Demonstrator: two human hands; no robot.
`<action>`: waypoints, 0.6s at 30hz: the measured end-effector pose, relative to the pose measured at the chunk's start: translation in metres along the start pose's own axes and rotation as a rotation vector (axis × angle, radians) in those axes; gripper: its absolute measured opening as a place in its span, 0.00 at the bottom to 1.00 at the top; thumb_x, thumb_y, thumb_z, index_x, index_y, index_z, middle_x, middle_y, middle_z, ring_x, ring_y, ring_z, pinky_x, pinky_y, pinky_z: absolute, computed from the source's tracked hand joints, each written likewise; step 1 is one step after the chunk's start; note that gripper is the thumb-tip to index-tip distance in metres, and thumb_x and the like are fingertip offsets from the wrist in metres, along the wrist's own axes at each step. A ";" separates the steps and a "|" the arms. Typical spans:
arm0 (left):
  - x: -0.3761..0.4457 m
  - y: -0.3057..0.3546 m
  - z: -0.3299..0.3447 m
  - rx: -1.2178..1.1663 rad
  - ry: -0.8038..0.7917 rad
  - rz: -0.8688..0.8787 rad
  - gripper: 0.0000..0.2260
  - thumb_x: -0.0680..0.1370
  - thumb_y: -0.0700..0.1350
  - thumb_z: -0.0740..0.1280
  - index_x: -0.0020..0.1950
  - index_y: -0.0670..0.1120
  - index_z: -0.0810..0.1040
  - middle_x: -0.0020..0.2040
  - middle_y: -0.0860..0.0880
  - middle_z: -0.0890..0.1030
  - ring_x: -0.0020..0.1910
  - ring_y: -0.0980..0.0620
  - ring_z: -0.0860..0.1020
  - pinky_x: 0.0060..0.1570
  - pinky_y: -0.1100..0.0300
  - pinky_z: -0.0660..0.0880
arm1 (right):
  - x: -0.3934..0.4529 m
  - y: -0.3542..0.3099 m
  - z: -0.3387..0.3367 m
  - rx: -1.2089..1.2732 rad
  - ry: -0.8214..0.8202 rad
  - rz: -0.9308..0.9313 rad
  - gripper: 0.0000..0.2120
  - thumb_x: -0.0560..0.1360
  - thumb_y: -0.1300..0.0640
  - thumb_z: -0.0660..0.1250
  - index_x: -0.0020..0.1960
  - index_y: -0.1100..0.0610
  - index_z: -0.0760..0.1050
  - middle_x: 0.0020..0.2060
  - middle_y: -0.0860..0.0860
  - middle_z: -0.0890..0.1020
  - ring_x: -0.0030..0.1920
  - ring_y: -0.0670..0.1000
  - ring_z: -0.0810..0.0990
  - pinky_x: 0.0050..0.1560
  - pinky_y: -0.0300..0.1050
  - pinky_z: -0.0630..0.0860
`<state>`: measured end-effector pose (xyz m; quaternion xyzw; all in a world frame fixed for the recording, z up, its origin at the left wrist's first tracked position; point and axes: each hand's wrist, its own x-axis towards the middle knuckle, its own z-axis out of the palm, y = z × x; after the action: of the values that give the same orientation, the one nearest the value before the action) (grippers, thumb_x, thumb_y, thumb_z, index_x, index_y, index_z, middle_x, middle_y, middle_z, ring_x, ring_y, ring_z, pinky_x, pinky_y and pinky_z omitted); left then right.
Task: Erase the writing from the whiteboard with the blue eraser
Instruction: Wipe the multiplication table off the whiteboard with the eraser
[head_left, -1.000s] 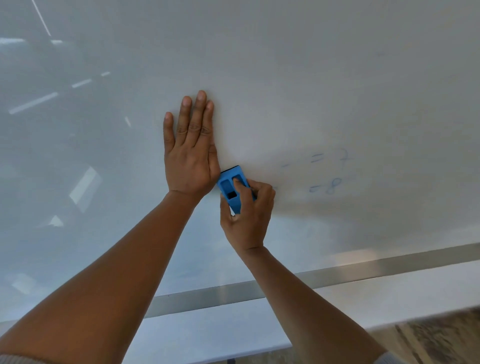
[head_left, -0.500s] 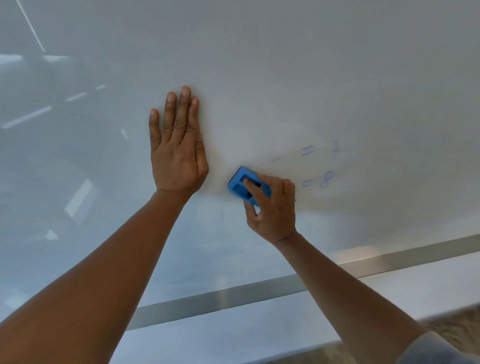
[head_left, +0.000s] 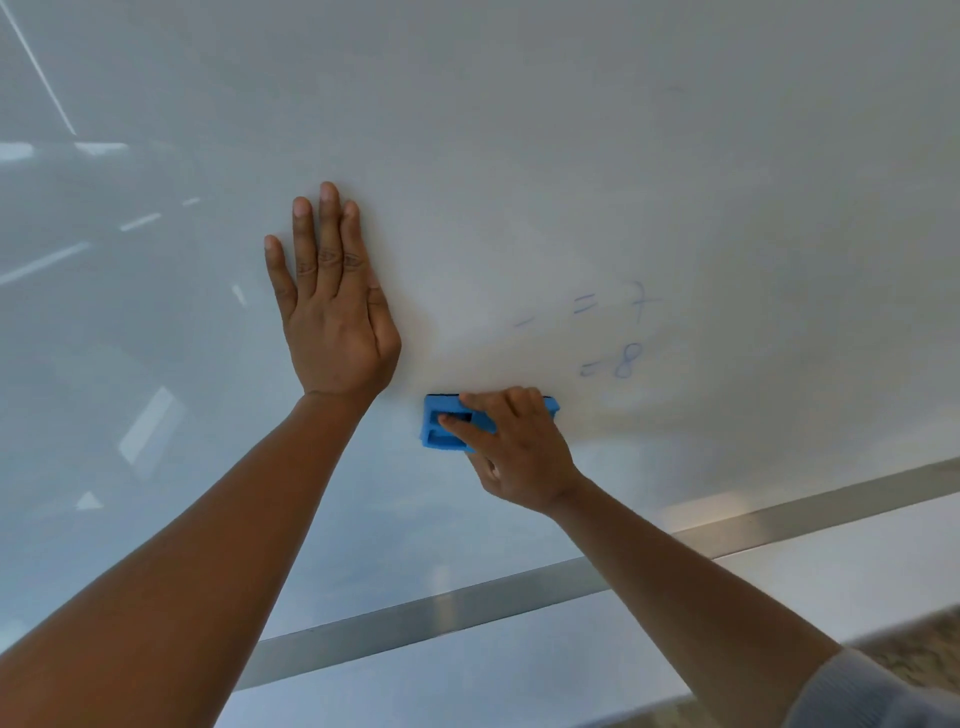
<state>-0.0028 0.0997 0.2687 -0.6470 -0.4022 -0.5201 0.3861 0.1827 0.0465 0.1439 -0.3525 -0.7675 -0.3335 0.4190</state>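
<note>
Blue eraser (head_left: 448, 427) | under right hand (head_left: 519, 451) fingers (head_left: 462, 425) (gripped) | on whiteboard (head_left: 623, 156)

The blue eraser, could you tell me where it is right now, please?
In the head view, the blue eraser is pressed to the whiteboard under the right hand, below-left of the faint "=8".

A bright blue eraser (head_left: 451, 422) with a dark recess is seen against a white whiteboard (head_left: 623, 156). Faint blue writing (head_left: 608, 332) is left on the board, which is edged below by a silver-grey metal strip (head_left: 467, 613). A pale grey sleeve (head_left: 872, 696) is seen at the lower right corner.
</note>
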 end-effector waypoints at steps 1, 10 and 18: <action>0.000 0.000 -0.001 0.001 -0.001 -0.004 0.24 0.84 0.42 0.49 0.81 0.41 0.55 0.81 0.42 0.58 0.81 0.41 0.54 0.80 0.45 0.43 | 0.007 0.003 -0.004 0.004 0.040 0.035 0.22 0.68 0.60 0.71 0.62 0.50 0.76 0.59 0.51 0.71 0.48 0.56 0.72 0.47 0.52 0.71; 0.001 0.003 -0.004 -0.005 -0.018 -0.032 0.24 0.84 0.42 0.50 0.81 0.41 0.56 0.81 0.42 0.58 0.81 0.42 0.53 0.80 0.46 0.42 | 0.012 -0.020 0.005 0.073 -0.102 -0.049 0.21 0.68 0.60 0.73 0.60 0.50 0.80 0.58 0.51 0.76 0.52 0.55 0.71 0.54 0.52 0.66; 0.002 -0.001 -0.009 0.001 -0.067 -0.008 0.24 0.85 0.44 0.48 0.81 0.42 0.54 0.82 0.42 0.57 0.82 0.48 0.48 0.80 0.48 0.40 | 0.019 0.024 -0.015 0.027 -0.013 -0.023 0.21 0.69 0.62 0.72 0.60 0.50 0.79 0.59 0.51 0.76 0.51 0.56 0.72 0.53 0.52 0.68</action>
<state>-0.0066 0.0917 0.2720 -0.6622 -0.4181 -0.4994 0.3706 0.2009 0.0523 0.1725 -0.3402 -0.7785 -0.3256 0.4150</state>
